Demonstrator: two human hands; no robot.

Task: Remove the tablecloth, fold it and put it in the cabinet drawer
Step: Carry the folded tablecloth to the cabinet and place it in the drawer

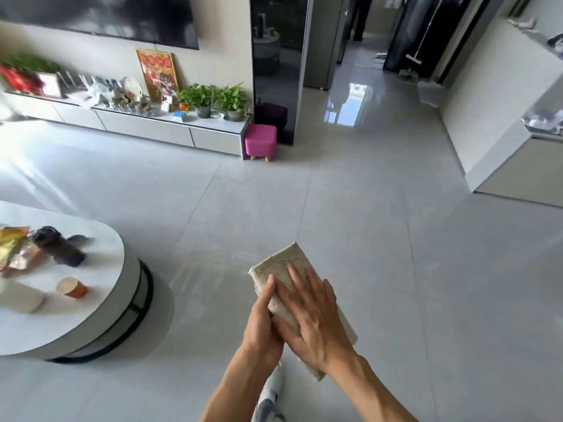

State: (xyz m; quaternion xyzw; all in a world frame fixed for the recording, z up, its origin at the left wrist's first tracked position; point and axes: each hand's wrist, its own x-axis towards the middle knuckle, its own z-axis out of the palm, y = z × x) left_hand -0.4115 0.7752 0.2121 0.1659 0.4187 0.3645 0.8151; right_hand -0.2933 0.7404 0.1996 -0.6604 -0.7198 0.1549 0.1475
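Observation:
The cream tablecloth [281, 264] is folded into a thick rectangular bundle and is held in the air above the tiled floor. My left hand [262, 324] holds it from underneath at its left edge, thumb lying on top. My right hand [313, 315] lies flat on the top of the bundle with fingers straight and spread. A long low white cabinet [146, 126] with drawer fronts runs along the far wall under a dark screen; its drawers look closed.
A round white coffee table [100, 303] at the left carries a dark bottle [59, 246], a paper cup [73, 287] and snack bags. A pink stool [260, 141] stands at the cabinet's right end. A white counter [505, 166] juts in on the right.

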